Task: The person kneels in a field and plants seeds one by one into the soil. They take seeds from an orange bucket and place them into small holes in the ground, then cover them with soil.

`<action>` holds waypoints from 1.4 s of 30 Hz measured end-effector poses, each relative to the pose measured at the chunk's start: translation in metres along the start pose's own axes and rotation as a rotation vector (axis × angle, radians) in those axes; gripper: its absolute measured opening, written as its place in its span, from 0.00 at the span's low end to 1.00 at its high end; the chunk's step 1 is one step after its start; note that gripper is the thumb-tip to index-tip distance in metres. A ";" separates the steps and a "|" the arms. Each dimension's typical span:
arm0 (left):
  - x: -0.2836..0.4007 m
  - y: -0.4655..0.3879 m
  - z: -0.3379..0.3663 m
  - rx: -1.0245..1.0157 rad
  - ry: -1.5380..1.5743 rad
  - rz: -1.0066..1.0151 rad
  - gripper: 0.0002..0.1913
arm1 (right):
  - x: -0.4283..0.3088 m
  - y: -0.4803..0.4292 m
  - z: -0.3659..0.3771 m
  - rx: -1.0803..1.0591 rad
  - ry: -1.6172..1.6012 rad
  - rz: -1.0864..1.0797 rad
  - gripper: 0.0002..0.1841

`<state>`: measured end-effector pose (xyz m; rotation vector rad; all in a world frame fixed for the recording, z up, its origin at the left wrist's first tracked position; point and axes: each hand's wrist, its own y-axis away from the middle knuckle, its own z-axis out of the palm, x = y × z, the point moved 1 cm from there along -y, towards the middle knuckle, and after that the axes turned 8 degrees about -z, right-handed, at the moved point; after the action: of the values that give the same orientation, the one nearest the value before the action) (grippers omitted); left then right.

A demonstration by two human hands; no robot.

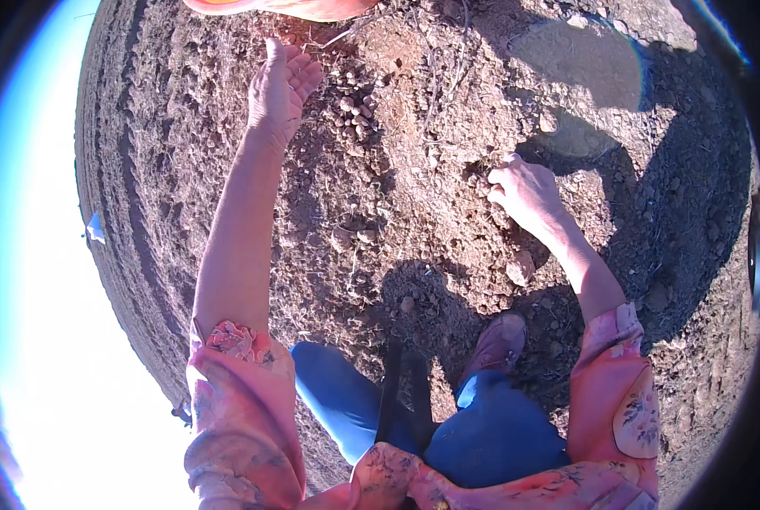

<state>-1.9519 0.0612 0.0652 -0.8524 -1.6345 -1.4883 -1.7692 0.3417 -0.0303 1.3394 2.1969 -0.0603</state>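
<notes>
My left hand is held out over the soil at the upper left, palm turned up and fingers apart, with nothing in it. A small heap of round, brownish clods or tubers lies on the ground to its right. Just above the hand is the rim of an orange-red container, cut off by the picture's top. At the right, my right hand reaches down to the ground with its fingers curled; small round lumps lie by the fingertips, and whether it grips one is hidden.
Dry, cloddy furrowed soil stretches to the left. A larger stone or clod lies below my right hand, near my brown shoe. Thin dry stems cross the ground above. Far off at the left is a small white object.
</notes>
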 end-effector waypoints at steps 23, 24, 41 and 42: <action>-0.184 0.098 -0.042 0.482 -0.947 0.463 0.11 | 0.010 -0.122 -0.056 0.871 -0.430 -0.284 0.08; -0.179 0.082 -0.039 0.456 -0.956 0.468 0.11 | 0.027 -0.139 -0.058 0.873 -0.179 -0.324 0.08; -0.131 -0.020 0.004 0.107 -1.336 0.028 0.26 | 0.082 -0.161 -0.047 0.943 -0.139 -0.324 0.08; -0.125 -0.024 0.004 0.068 -1.292 -0.050 0.25 | 0.083 -0.162 -0.046 0.955 -0.153 -0.334 0.08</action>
<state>-1.9108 0.0643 -0.0557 -1.9613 -2.5389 -0.8400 -1.9521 0.3420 -0.0710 1.2946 2.2946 -1.4281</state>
